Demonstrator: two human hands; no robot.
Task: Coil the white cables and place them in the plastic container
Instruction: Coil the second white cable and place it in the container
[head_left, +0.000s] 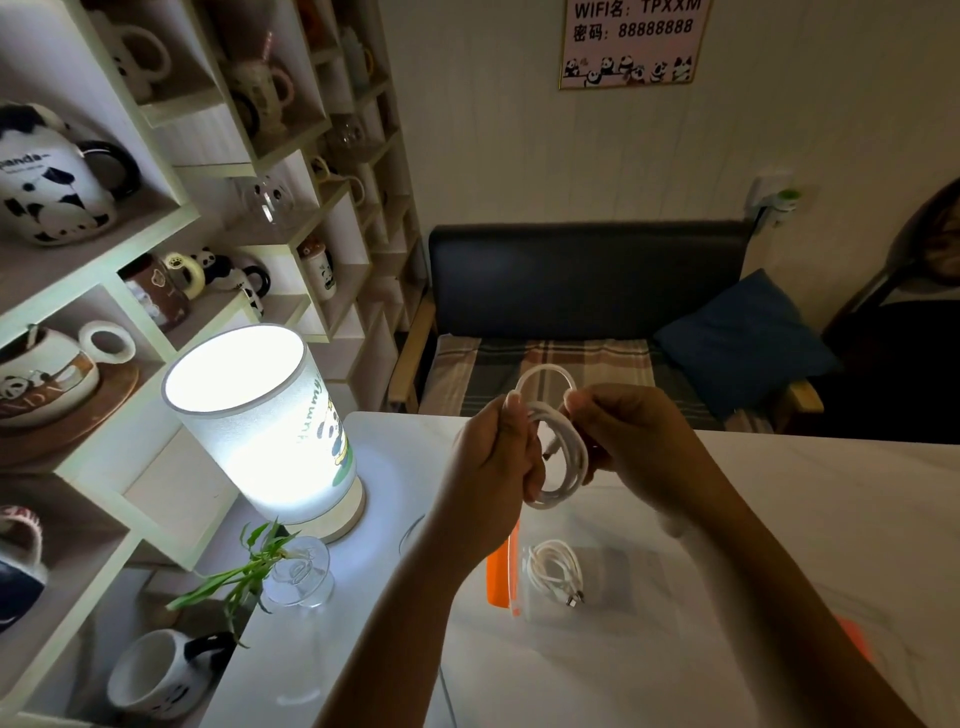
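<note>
Gripping a white cable wound into loops above the table, the left hand and right hand both pinch it. Below, a coiled cable lies inside the clear plastic container, toward the table's near edge.

Table right half and far right corner bare, open approach there. Left edge crowded: lit lamp at far left corner, glass vase with plant just nearer. Clear plastic container mid-table below both hands; its orange clip on left side.
</note>
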